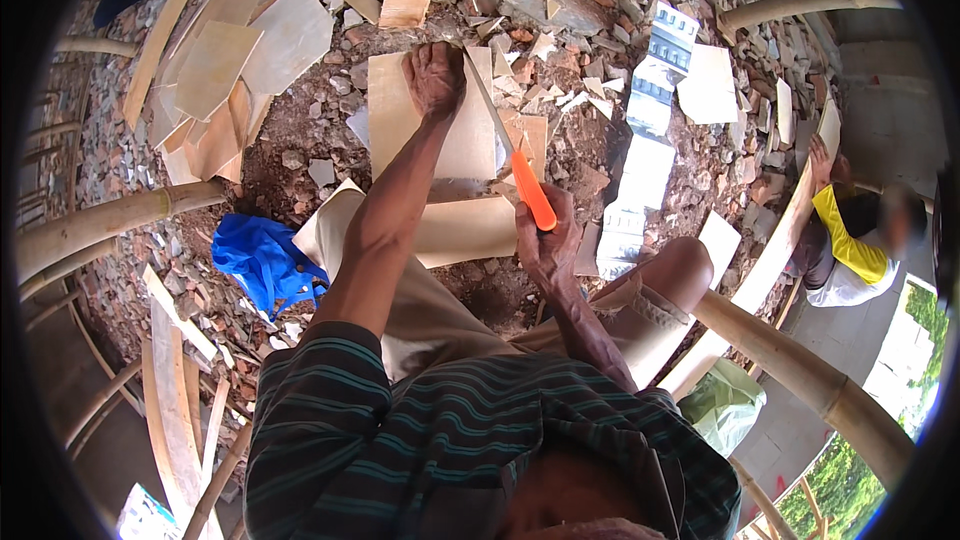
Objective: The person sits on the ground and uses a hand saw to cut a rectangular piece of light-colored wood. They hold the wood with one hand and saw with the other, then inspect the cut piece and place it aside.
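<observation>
My left hand (435, 80) lies on the far part of a pale plywood board (415, 155), its fingers out over the surface and holding nothing. An orange-handled hand saw (533, 195) is in my right hand (552, 240), whose fingers are wrapped around the handle. Its long narrow blade slants away to the far left, across the board's right part, with the tip close beside my left hand. The blade's teeth are too fine to make out. Nearer my legs is another plywood piece (465, 230).
Plywood offcuts (220, 70) pile up at left over broken brick rubble. A blue bag (265, 262) lies by my left leg, and a silvery printed strip (640, 170) runs along the right. Bamboo poles (810, 370) flank me. Another person (860, 230) touches a long board at right.
</observation>
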Tool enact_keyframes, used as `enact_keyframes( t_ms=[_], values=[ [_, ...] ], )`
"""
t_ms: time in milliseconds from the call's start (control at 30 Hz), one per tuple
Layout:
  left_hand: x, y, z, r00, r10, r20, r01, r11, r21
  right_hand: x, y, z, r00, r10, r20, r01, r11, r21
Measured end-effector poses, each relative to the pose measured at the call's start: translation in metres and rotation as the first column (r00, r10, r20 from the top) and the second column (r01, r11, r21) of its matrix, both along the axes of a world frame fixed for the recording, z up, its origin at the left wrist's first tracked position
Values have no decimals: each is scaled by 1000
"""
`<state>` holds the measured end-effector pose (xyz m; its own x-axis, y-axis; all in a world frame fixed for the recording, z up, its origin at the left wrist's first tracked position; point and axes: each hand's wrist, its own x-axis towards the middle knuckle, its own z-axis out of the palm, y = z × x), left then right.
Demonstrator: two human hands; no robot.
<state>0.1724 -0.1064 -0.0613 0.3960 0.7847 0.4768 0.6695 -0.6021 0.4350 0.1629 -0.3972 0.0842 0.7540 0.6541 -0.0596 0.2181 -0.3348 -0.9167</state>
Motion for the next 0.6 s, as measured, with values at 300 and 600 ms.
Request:
enact_keyframes(
  t_ms=[300, 600],
  values=[
    [1, -2, 7, 1000, 6, -26, -6, 1000, -5, 24, 29, 6, 994, 98, 44, -97, 995, -14],
    [3, -3, 4, 999, 28, -26, -28, 999, 24, 22, 11, 39, 993, 89, 76, -87, 996, -21]
  ],
)
